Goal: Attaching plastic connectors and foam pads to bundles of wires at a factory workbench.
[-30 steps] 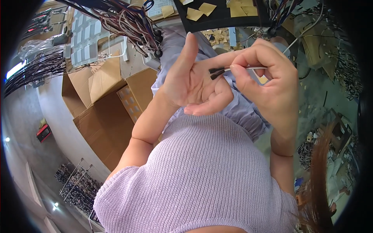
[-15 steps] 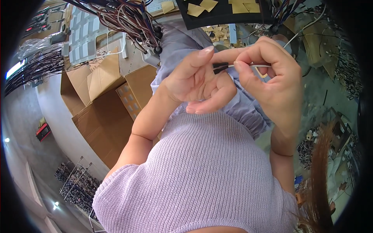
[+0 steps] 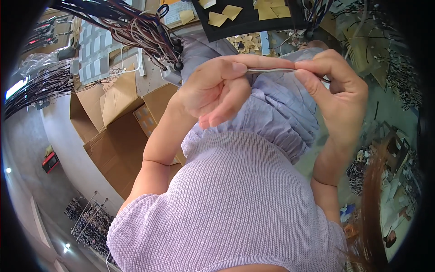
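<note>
Two hands and their surroundings. Left of the left hand [image 3: 210, 93], beside its forearm, a brown cardboard box [image 3: 118, 156] gapes open; a brown piece with rows of grey patches [image 3: 144, 119] stands within it, and the rest of the interior is too shaded to read. Beyond the box, farther from the same hand, lies a grey compartmented tray [image 3: 94, 54]; the contents of its cells cannot be distinguished. Ahead of both hands, a black tray-like panel [image 3: 250, 23] bears several yellow paper pieces [image 3: 217, 19]. The thin wires [image 3: 272, 70] run nearly straight between the hands, one strand white, another darker; their left ends are hidden by the fingers. The left hand pinches them between thumb and forefinger; the right hand [image 3: 339, 88] grips them likewise, its fingertips closed.
</note>
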{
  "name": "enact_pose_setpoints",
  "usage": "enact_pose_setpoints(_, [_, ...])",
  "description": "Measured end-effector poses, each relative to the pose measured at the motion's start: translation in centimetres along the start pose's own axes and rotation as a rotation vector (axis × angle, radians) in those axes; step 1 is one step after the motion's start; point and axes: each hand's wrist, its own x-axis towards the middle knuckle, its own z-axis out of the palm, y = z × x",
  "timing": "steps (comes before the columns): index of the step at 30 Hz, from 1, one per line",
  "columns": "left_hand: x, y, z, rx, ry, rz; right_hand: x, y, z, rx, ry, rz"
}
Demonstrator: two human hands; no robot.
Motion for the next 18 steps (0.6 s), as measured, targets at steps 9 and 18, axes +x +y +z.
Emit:
enact_pose_setpoints(9, [-0.1, 0.1, 0.0, -0.043, 0.023, 0.001, 0.0, 0.7, -0.1, 0.028, -0.02, 0.052])
enact_pose_setpoints(18, [0.3, 2.7, -2.1, 1.391, 0.027, 0.086, 0.3, 2.4, 1.9, -0.223, -0.033, -0.096])
